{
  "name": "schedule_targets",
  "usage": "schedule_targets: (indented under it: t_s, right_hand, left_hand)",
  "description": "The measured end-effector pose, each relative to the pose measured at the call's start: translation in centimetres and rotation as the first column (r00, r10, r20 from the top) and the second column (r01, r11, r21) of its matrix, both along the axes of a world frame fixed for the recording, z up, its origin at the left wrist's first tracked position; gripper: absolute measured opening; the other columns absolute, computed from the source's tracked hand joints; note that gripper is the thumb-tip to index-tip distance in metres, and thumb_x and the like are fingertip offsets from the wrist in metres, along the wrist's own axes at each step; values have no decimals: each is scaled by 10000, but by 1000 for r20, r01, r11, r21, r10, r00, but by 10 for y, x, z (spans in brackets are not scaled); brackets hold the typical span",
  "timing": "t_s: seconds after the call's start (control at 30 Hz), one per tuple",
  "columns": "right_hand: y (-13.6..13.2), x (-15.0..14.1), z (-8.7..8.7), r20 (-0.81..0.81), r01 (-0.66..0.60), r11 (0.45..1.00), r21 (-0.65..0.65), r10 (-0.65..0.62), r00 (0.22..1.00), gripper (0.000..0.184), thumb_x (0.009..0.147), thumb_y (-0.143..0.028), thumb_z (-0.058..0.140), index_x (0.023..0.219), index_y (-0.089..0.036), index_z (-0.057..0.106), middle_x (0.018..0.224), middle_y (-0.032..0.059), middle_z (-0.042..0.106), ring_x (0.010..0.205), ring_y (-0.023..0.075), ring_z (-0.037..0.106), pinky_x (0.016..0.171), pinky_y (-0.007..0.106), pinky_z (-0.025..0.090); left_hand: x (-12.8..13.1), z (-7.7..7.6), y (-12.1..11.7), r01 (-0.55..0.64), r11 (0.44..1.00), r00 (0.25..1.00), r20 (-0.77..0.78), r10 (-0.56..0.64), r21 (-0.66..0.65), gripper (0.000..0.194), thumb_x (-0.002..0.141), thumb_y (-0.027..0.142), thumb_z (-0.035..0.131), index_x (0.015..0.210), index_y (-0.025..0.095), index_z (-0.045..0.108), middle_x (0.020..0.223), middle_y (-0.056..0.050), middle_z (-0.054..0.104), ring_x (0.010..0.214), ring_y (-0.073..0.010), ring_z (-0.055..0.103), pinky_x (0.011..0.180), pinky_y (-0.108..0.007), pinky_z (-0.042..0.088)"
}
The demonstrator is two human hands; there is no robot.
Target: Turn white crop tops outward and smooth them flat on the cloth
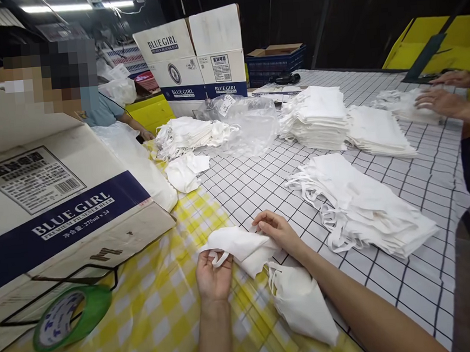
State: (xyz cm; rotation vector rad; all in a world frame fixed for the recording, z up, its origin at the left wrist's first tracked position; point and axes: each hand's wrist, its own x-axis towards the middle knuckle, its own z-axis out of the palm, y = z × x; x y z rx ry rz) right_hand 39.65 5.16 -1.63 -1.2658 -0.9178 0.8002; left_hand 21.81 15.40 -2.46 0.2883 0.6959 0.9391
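Between my two hands is a white cloth face mask, held just above the table. My left hand is palm up under its left end, fingers curled beneath the cloth, with a thin ear loop across them. At the upper right edge, my right hand pinches the cloth with thumb and fingers; part of that grip is hidden. A second white mask lies below my right wrist. Farther right is a loose stack of white masks, loops toward the left.
An open beer carton stands at left, beside a green tape roll. Beyond are mask piles, a clear plastic bag and another carton. One person sits at far left; another person's hands work at far right.
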Motion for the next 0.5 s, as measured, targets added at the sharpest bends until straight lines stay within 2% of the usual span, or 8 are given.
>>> schedule_targets:
  t_s: [0.17, 0.4, 0.5]
  right_hand:
    - [2, 2, -3, -137, 22, 1000, -6, -23, 990, 234, 833, -376, 519, 962, -188, 571, 889, 48, 631, 735, 141, 566, 653, 282, 468]
    - [3, 7, -8, -235, 55, 998, -6, -55, 970, 293, 842, -445, 496, 928, -184, 597, 873, 51, 631, 741, 145, 571, 648, 277, 473]
    - [2, 6, -5, -224, 44, 999, -13, -46, 974, 316, 866, -449, 459, 940, -177, 601, 884, 58, 634, 760, 150, 575, 660, 279, 465]
  left_hand:
    - [0, -2, 1, 10, 1000, 1000, 2, -10, -2, 178, 789, 144, 462, 704, 174, 615, 667, -1, 663, 609, -127, 618, 637, -311, 541]
    - [0, -2, 1, 17, 1000, 1000, 10, -17, -14, 192, 799, 139, 451, 695, 172, 609, 655, 7, 655, 600, -126, 614, 651, -333, 543]
    - [1, -2, 1, 15, 1000, 1000, 9, -15, -13, 201, 807, 139, 444, 703, 176, 612, 661, 9, 661, 597, -127, 613, 642, -336, 544]
